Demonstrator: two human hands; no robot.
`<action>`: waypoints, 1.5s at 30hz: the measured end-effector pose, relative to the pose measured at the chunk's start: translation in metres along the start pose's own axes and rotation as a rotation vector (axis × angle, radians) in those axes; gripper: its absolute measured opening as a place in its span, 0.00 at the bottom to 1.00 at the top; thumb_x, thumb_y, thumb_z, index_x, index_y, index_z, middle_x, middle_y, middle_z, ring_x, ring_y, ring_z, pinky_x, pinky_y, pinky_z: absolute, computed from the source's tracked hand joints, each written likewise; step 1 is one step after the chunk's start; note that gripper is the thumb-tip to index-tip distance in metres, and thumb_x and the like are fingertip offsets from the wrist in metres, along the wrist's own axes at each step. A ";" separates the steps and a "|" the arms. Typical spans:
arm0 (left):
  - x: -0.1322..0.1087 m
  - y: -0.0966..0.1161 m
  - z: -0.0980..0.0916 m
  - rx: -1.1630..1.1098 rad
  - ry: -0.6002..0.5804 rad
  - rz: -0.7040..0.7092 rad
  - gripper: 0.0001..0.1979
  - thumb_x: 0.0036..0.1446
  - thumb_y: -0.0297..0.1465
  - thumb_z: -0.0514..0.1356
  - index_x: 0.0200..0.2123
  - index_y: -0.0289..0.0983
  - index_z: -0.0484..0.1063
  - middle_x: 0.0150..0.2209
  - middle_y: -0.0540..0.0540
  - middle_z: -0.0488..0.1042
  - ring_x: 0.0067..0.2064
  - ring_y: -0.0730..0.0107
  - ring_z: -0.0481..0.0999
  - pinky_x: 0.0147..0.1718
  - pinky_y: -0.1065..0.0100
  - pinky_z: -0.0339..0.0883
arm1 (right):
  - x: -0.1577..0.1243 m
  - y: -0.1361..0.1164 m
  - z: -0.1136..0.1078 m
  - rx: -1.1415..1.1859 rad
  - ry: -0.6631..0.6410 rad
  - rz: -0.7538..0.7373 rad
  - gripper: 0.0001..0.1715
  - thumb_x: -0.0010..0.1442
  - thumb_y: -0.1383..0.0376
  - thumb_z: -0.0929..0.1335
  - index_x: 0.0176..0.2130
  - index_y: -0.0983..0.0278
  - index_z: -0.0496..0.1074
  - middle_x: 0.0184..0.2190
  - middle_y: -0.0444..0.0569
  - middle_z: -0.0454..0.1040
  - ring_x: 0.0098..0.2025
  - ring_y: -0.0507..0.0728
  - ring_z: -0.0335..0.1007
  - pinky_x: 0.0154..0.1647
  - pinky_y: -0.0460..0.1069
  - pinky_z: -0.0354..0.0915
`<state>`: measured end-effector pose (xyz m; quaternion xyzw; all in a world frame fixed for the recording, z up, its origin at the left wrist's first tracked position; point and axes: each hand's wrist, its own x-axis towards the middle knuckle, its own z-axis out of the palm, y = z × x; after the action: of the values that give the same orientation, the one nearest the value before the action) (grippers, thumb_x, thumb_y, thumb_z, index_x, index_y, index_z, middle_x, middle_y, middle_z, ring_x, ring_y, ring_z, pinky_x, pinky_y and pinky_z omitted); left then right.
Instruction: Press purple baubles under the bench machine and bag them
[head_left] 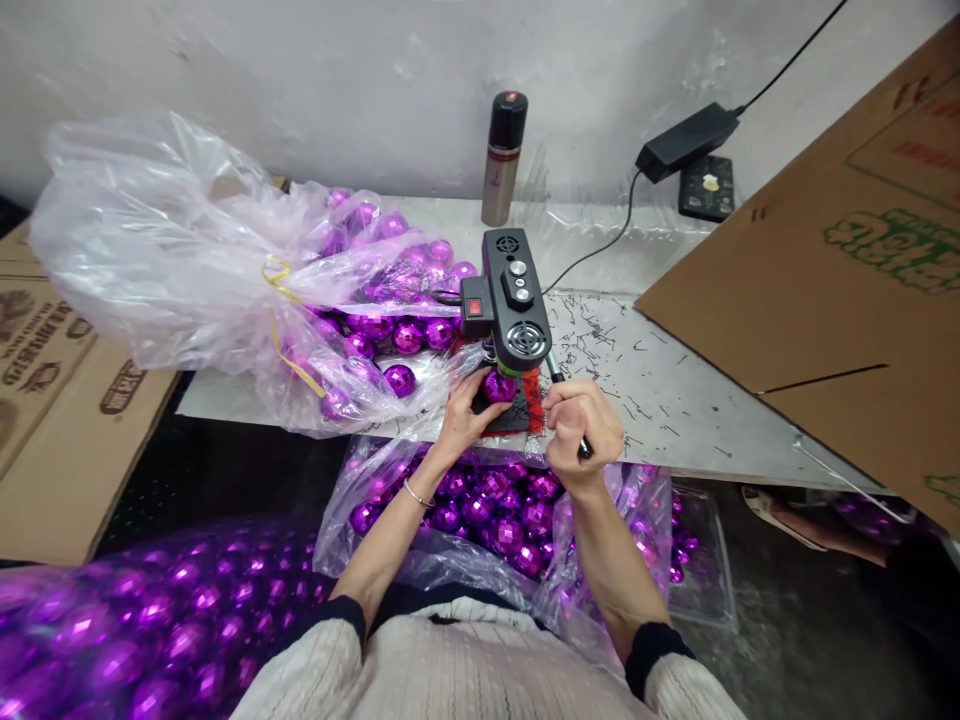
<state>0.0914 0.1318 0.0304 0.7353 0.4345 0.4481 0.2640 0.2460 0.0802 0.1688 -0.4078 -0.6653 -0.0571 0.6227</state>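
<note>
Up close, an open plastic bag (pixel 439 555) of faceted purple balls (pixel 487 510) sits between the forearms, below the table edge. Left hand (pixel 466 415), bracelet at wrist, grasps one shiny ball (pixel 499 387) between thumb and fingers; that ball is right under the head of a black machine (pixel 516 300). Right hand (pixel 583 425) clenched round the lever handle (pixel 586 450), black end poking out below the fist. Machine has a red switch (pixel 474 307), stands on the pale table (pixel 675 425); thin black bits strewn to its right. Tied plastic bag (pixel 172 240) at left, cardboard box (pixel 810 270) at right. Further back: upright flask (pixel 502 165), power adapter (pixel 688 143), grey wall (pixel 360 80).
</note>
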 end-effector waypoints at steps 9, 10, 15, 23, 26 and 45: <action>-0.002 0.002 0.000 0.012 0.002 -0.009 0.32 0.63 0.47 0.69 0.65 0.39 0.71 0.58 0.35 0.80 0.60 0.50 0.80 0.61 0.48 0.73 | -0.033 0.020 0.012 0.051 0.052 -0.049 0.20 0.74 0.66 0.60 0.28 0.60 0.63 0.27 0.45 0.71 0.26 0.51 0.65 0.26 0.50 0.60; -0.002 0.002 0.000 0.007 0.008 0.001 0.33 0.63 0.47 0.69 0.65 0.39 0.71 0.58 0.35 0.81 0.60 0.50 0.80 0.61 0.48 0.74 | -0.036 0.022 0.015 0.064 0.072 -0.051 0.20 0.74 0.65 0.60 0.28 0.60 0.63 0.27 0.45 0.71 0.25 0.51 0.63 0.26 0.50 0.60; -0.003 0.002 0.001 0.003 0.036 0.023 0.32 0.64 0.47 0.68 0.65 0.39 0.70 0.57 0.36 0.81 0.59 0.51 0.81 0.60 0.49 0.74 | -0.049 0.026 0.024 0.102 0.147 0.007 0.21 0.75 0.63 0.59 0.28 0.60 0.62 0.27 0.45 0.69 0.25 0.52 0.64 0.26 0.51 0.60; -0.002 0.000 0.001 0.003 0.033 0.012 0.31 0.64 0.46 0.69 0.64 0.40 0.71 0.57 0.36 0.81 0.59 0.51 0.80 0.60 0.48 0.73 | -0.060 0.035 0.029 0.105 0.173 -0.009 0.22 0.77 0.61 0.57 0.29 0.59 0.62 0.28 0.43 0.69 0.26 0.51 0.70 0.29 0.51 0.65; -0.002 -0.001 0.001 -0.002 0.030 -0.014 0.30 0.62 0.45 0.70 0.64 0.40 0.72 0.56 0.37 0.81 0.59 0.50 0.80 0.61 0.47 0.73 | -0.064 0.038 0.029 0.085 0.153 -0.024 0.22 0.76 0.61 0.57 0.29 0.59 0.62 0.28 0.43 0.70 0.26 0.52 0.71 0.30 0.51 0.67; -0.055 0.022 -0.057 0.218 -0.071 0.227 0.48 0.55 0.58 0.70 0.70 0.39 0.65 0.64 0.30 0.72 0.65 0.43 0.74 0.63 0.43 0.70 | -0.013 -0.001 0.012 0.089 0.140 0.140 0.24 0.73 0.66 0.62 0.24 0.61 0.64 0.21 0.43 0.68 0.27 0.53 0.70 0.28 0.50 0.62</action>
<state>0.0373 0.0727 0.0499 0.8193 0.3851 0.3992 0.1453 0.2345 0.0802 0.1548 -0.4204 -0.5919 -0.0122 0.6876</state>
